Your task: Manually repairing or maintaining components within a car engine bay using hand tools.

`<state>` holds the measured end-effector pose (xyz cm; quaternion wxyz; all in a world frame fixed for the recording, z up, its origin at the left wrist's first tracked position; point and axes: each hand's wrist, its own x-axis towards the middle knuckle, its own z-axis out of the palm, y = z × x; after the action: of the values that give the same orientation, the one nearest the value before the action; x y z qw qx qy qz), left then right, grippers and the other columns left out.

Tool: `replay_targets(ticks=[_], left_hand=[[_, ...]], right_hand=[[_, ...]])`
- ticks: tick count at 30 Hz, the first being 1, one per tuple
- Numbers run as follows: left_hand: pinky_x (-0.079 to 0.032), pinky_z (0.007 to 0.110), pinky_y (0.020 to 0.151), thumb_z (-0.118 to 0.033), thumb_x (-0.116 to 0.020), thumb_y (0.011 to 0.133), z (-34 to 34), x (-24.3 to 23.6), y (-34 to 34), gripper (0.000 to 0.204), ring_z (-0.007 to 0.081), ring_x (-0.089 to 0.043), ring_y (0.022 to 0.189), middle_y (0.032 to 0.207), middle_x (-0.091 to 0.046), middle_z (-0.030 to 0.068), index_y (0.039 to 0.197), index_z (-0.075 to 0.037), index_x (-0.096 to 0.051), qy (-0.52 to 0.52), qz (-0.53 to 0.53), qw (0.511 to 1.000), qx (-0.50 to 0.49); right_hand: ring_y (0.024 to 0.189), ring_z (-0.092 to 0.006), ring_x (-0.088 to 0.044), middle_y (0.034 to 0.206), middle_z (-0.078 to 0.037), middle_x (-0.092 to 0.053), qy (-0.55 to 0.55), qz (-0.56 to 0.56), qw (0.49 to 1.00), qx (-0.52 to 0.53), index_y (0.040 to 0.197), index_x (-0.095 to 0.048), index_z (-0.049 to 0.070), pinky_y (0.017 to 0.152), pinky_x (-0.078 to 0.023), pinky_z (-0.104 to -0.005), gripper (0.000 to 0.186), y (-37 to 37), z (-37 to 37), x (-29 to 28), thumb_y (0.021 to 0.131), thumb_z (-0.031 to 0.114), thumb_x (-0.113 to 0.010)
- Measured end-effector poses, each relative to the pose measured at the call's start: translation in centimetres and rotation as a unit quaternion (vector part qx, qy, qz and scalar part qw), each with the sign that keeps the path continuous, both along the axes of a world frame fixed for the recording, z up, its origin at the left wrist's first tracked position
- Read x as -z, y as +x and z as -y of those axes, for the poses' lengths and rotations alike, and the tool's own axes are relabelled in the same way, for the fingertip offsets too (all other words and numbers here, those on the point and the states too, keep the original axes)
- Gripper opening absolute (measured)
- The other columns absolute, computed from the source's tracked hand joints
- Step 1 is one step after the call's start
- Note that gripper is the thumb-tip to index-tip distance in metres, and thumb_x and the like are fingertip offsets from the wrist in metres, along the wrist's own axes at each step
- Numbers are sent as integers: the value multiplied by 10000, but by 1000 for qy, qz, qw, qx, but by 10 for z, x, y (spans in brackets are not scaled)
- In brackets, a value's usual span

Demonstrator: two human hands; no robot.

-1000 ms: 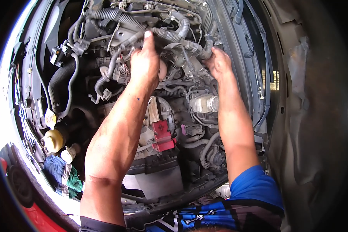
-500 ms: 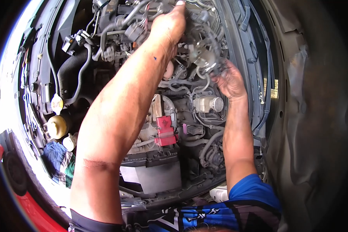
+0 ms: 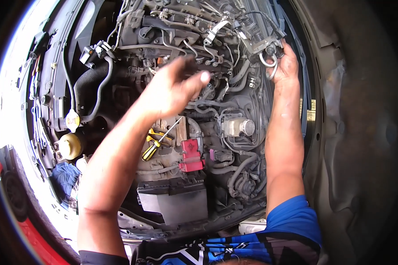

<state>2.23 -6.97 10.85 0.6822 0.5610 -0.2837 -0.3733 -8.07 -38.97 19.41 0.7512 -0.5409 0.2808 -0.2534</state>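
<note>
At the upper right, my right hand [image 3: 287, 64] grips the near end of a greyish metal engine part with hoses [image 3: 260, 45]. A short curved grey hose [image 3: 268, 66] hangs from it beside the fingers. Its far end overlaps other engine parts, so its full shape is hard to make out. My left hand [image 3: 174, 86] hovers over the middle of the engine bay, thumb apart from the blurred fingers and nothing visible in it. Below that hand, a yellow-and-black screwdriver [image 3: 151, 150] lies on the battery top, partly over a yellow-handled tool [image 3: 157, 134].
A red terminal cover [image 3: 191, 155] sits by the battery. Right of it are a fluid reservoir with a round cap [image 3: 239, 127] and several hoses. A thick black hose [image 3: 86, 81] and yellowish reservoir [image 3: 70, 146] stand left, near a blue cloth [image 3: 64, 179]. The raised hood [image 3: 340, 132] borders the right.
My left hand has come back from the far engine area, leaving the parts there. My right hand has carried the metal part up and right. The screwdriver and yellow-handled tool are now uncovered.
</note>
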Motion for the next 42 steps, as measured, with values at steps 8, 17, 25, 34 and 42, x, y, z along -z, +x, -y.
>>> replay_targets(ticks=[8, 17, 25, 34, 42], left_hand=[[-452, 412, 993, -227, -711, 829, -139, 13, -35, 633, 358, -589, 1158, 1194, -605, 267, 1307, 109, -466, 98, 118, 988, -10], [-480, 403, 904, -217, -675, 861, -265, 23, -81, 497, 343, -625, 1006, 1093, -634, 219, 1232, 82, -535, 194, 218, 940, -176], [-463, 452, 920, -99, -636, 856, -314, 41, -103, 365, 376, -615, 999, 1082, -624, 230, 1178, 54, -556, 220, 314, 883, -269], [-310, 524, 1086, -192, -636, 859, -356, 94, -131, 473, 422, -433, 1267, 1287, -513, 231, 1269, 20, -530, 384, 404, 776, -295], [-301, 513, 1089, -282, -709, 800, -352, 100, -124, 534, 388, -454, 1255, 1279, -534, 195, 1246, -26, -568, 357, 397, 784, -318]], right_hand=[[572, -188, -632, 748, -72, -669, 67, 19, 980, 187, 900, -632, 37, 456, -506, -252, 198, 57, 27, -22, 954, 179, -505], [773, -344, -668, 1035, -236, -608, 81, 94, 951, 282, 1164, -462, -85, 642, -627, -423, 296, 81, 45, -13, 1000, 151, -389], [859, -346, -646, 1095, -222, -560, 17, 10, 976, 219, 1195, -465, -45, 777, -557, -482, 342, 59, 23, -13, 1008, 239, -427], [780, -253, -662, 871, -110, -657, -52, -68, 995, 51, 977, -568, 76, 672, -539, -365, 215, -28, -91, -3, 972, 292, -565], [849, -166, -669, 912, -44, -682, -101, -181, 978, 24, 1009, -627, 96, 691, -531, -281, 113, -134, -246, 63, 924, 164, -652]])
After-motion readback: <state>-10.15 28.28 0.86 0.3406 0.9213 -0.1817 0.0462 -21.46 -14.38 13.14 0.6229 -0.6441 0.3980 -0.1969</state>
